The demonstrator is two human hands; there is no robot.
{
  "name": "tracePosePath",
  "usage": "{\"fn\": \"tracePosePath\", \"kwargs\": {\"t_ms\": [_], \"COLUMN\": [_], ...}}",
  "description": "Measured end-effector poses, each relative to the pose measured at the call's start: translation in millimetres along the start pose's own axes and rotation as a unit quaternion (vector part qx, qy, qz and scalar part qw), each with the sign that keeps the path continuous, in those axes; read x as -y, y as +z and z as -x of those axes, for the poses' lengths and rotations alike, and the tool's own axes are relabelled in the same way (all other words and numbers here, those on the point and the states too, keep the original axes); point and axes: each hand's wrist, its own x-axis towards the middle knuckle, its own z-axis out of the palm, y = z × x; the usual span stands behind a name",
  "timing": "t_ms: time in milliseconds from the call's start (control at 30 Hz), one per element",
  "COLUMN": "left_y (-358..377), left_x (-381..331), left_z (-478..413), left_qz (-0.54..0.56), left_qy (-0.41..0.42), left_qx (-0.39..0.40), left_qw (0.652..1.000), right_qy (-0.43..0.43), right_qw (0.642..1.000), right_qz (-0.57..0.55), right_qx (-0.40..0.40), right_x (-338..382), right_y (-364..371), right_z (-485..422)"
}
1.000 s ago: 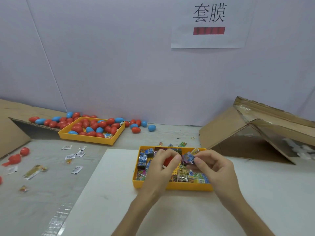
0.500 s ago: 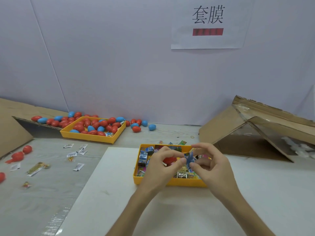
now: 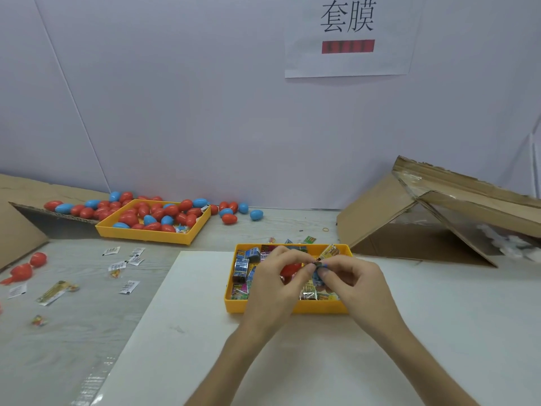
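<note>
Beneath the fingers, packet-filled yellow tray

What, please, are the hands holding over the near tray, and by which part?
The left hand and right hand pinch a blue packet at its top end. The left hand also holds a red shell under its fingers.

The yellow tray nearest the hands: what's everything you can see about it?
The yellow tray is shallow, rectangular and plastic-looking, with low walls. It lies flat at the far edge of a white board, filled with small colourful printed packets. The left hand and right hand are above it, pinching a small packet; whether they touch the tray cannot be told.
</note>
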Motion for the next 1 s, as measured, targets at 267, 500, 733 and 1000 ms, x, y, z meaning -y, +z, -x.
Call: {"fn": "tracePosePath", "kwargs": {"t_ms": [267,500,733,1000], "left_y": [-0.9,-5.2,-8.6,-11.8], "left_x": [-2.8,0.5,-5.1,-6.4], "left_z": [1.1,-3.7,-2.3,-1.9], "left_qz": [0.021,0.028,0.097,0.174], "left_qy": [-0.017,-0.022,-0.099,-0.169], "left_qx": [0.043,0.007,0.037,0.094], "left_qw": [0.999,0.999,0.99,0.966], "right_qy": [0.01,0.009,0.0,0.032], "right_qw": [1.0,1.0,0.999,0.995], "right_qz": [-0.019,-0.025,-0.033,-0.089], "right_qx": [-0.014,-0.013,-0.02,-0.012], "right_x": [6.8,15.9,10.5,12.7], "right_y": [-5.9,-7.0,-7.0,-7.1], "right_z": [-0.2,1.6,0.4,-1.6]}}
